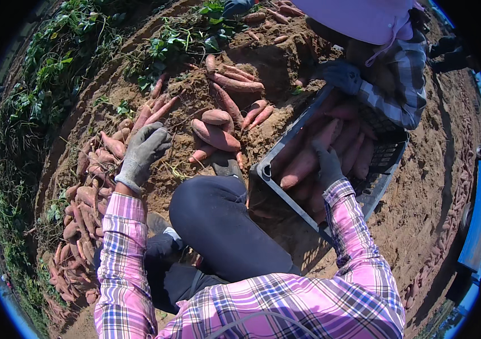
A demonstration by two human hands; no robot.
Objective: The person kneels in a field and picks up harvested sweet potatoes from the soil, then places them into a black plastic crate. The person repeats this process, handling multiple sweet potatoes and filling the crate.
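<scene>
My right hand [328, 164], in a grey work glove, reaches into a dark plastic crate [285, 194] in front of me on the right. Its fingers are curled against a large sweet potato [297, 169] lying on top of others inside. My left hand [145, 148], also gloved, hovers at the edge of a heap of sweet potatoes [90, 197]. Its fingers are bent inward and nothing shows in them. Just beyond it, several slender sweet potatoes [162, 108] rest on the soil. A cluster of thick sweet potatoes [215, 134] lies ahead of my knee.
Across the crate, a co-worker in a pink hat [355, 19] has a gloved hand [342, 77] near its far rim. Another gloved hand [237, 6] shows at the top edge. Leafy vines [49, 68] cover the left side. A row of sweet potatoes [448, 229] runs along the right.
</scene>
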